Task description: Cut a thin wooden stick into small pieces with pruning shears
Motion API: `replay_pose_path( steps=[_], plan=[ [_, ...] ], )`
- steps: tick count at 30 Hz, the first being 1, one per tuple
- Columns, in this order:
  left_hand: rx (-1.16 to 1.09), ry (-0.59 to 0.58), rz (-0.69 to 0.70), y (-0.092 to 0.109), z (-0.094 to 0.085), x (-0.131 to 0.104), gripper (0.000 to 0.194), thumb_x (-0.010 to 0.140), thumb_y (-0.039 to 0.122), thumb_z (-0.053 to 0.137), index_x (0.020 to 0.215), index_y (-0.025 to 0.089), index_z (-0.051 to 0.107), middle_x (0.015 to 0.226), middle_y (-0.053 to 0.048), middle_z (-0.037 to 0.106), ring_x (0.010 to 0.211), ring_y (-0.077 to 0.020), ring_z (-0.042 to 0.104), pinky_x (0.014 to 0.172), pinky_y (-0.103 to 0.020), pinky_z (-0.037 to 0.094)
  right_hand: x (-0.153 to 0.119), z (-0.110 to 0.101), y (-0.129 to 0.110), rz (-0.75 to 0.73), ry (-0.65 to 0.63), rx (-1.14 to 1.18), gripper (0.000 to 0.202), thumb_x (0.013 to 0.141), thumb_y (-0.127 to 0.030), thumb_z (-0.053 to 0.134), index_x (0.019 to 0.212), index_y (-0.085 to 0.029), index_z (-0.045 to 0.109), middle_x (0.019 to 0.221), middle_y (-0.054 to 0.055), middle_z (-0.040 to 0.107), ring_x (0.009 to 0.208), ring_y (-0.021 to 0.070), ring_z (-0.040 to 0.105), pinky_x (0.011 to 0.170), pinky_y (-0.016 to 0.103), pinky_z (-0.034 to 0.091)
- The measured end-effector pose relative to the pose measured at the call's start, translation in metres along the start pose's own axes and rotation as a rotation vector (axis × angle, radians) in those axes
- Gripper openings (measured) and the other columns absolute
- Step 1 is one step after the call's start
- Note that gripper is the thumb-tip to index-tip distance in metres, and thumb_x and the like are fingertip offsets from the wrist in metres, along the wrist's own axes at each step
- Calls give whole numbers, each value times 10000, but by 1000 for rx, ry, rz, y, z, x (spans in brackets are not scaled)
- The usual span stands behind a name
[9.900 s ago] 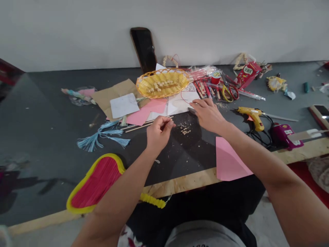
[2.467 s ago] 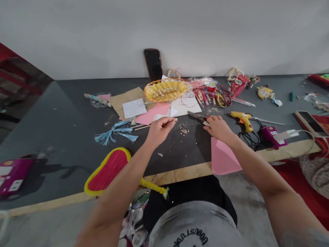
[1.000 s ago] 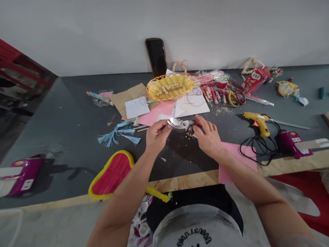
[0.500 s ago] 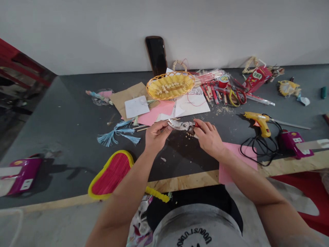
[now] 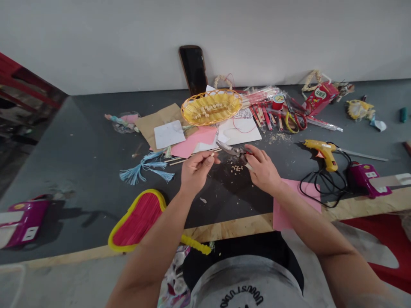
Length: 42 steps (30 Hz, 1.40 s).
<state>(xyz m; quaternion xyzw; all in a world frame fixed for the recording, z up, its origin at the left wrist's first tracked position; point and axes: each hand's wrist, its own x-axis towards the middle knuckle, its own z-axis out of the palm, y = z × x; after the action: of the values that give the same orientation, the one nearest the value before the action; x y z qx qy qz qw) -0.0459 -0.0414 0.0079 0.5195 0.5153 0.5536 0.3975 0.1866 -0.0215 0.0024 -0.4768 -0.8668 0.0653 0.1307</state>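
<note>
My right hand (image 5: 262,170) is closed around the handles of a pair of pruning shears (image 5: 236,151), whose metal blades point up and left. Between thumb and forefinger, my left hand (image 5: 196,170) pinches a small pale piece (image 5: 212,154), perhaps wood; most of it is hidden by the fingers. The shears' tip is a little above and right of that hand, apart from the piece. Below the shears, small pale cut bits (image 5: 236,168) lie scattered on the dark table. Thin pale sticks (image 5: 180,161) lie behind my left hand.
A yellow basket (image 5: 212,107) holding pale bits stands at the back, before a leaning phone (image 5: 193,68). Scissors (image 5: 296,121) and a yellow glue gun (image 5: 323,152) with its cord lie right. Blue tassels (image 5: 141,169) and a red fan-shaped piece with yellow edging (image 5: 138,220) lie left.
The shears have come away from my left fingers, up and to the right. The pale piece in the left pinch and the cut bits on the table now show clearly.
</note>
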Motion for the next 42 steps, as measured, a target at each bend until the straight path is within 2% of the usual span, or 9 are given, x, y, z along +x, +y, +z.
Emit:
replay_pose_path(
  steps=[3, 10, 19, 25, 29, 33, 37, 39, 42],
  plan=[
    [-103, -1, -63, -8, 1, 0, 394, 826, 552, 724, 950, 179, 751, 775, -70, 755, 594, -126, 554, 560, -255, 437, -1, 2, -3, 1, 37, -43, 392, 910, -155, 468, 1280, -204, 588, 1579, 147, 400, 1211, 312, 512, 972, 468, 436],
    [-153, -86, -135, -7, 6, -2, 345, 858, 523, 704, 813, 182, 716, 761, -59, 736, 543, -91, 455, 504, -227, 367, -4, 5, -10, -32, 71, -127, 423, 922, -139, 446, 1318, -226, 570, 1621, 142, 339, 1242, 315, 483, 1069, 524, 334],
    [-18, -110, -115, -8, 5, -5, 384, 871, 546, 675, 831, 168, 728, 750, -59, 738, 526, -93, 435, 497, -233, 331, -6, 6, -12, -45, 151, -199, 379, 952, -140, 439, 1281, -237, 600, 1581, 130, 419, 1222, 298, 508, 1063, 524, 344],
    [41, -102, -74, -2, 6, -4, 379, 884, 520, 665, 814, 154, 734, 754, -64, 748, 533, -93, 441, 519, -230, 346, -5, 10, -10, -74, 210, -219, 337, 971, -149, 440, 1253, -216, 613, 1556, 135, 453, 1207, 285, 515, 1036, 484, 386],
    [62, -105, -52, -1, 5, -3, 366, 887, 506, 662, 800, 158, 738, 752, -59, 751, 539, -97, 457, 529, -232, 356, -5, 9, -10, -83, 174, -183, 357, 964, -141, 441, 1275, -210, 602, 1540, 135, 472, 1206, 284, 515, 967, 435, 428],
    [75, -110, -36, 1, 4, -3, 367, 883, 502, 665, 790, 156, 742, 752, -63, 759, 529, -96, 461, 518, -233, 341, -5, 6, -11, -37, 116, -105, 351, 945, -156, 453, 1264, -188, 597, 1539, 145, 473, 1211, 296, 520, 955, 441, 428],
    [103, -122, -13, 5, 5, -5, 388, 885, 512, 657, 772, 151, 747, 729, -63, 755, 516, -94, 454, 504, -232, 322, -3, 4, -11, 26, 53, -9, 585, 892, -206, 514, 1459, -97, 423, 1566, 198, 423, 1243, 315, 507, 978, 452, 416],
    [125, -134, -9, 7, 5, -6, 392, 891, 511, 649, 768, 152, 746, 718, -59, 748, 519, -98, 468, 511, -233, 336, -2, 2, -13, 48, -21, -5, 688, 883, -230, 524, 1533, -108, 332, 1531, 185, 470, 1233, 324, 512, 967, 459, 414],
    [154, -142, -3, 8, 6, -8, 385, 902, 500, 635, 770, 156, 746, 716, -58, 747, 552, -115, 516, 543, -237, 373, -1, -2, -15, 86, -116, -27, 681, 894, -221, 497, 1551, -152, 334, 1438, 157, 559, 1205, 320, 527, 944, 450, 408]
  ],
)
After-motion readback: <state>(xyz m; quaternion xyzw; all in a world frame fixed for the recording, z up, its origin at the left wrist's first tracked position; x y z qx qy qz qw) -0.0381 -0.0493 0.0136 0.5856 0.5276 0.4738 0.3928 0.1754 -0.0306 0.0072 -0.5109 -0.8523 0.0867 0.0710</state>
